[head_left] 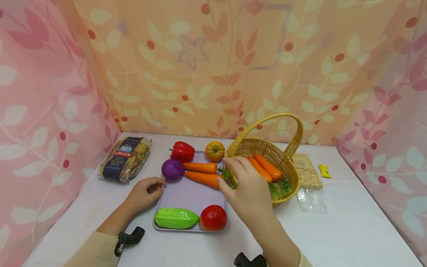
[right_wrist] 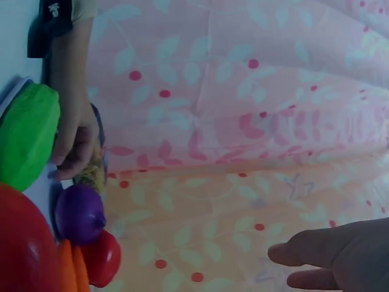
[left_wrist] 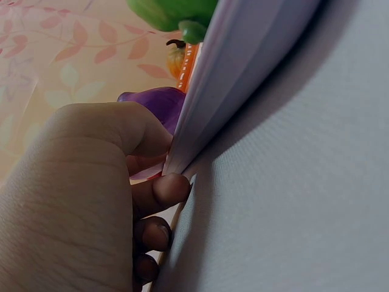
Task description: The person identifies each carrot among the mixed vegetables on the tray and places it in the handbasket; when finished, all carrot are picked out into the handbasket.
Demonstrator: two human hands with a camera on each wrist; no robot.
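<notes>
At the left edge of the lavender tray (head_left: 173, 196), my left hand (head_left: 145, 193) pinches the rim, with the thumb and a finger on either side of it in the left wrist view. A purple onion-like vegetable (head_left: 172, 170) sits just beyond those fingertips. My right hand (head_left: 251, 191) hovers between the tray and the wicker basket (head_left: 293, 181), its fingers relaxed and holding nothing. Two carrots (head_left: 203, 178) lie on the tray, their green tops partly hidden by that hand. A green squash-like vegetable (head_left: 176, 218) and a red tomato-like one (head_left: 213, 218) occupy the near end.
A red bell pepper (head_left: 183, 151) and a small pumpkin (head_left: 215, 151) are at the tray's far end. More carrots (head_left: 267, 167) lie in the tall-handled basket. A pasta bag (head_left: 126, 158) stands left; a bag of kernels (head_left: 306, 172) and a yellow packet (head_left: 324, 171) lie right.
</notes>
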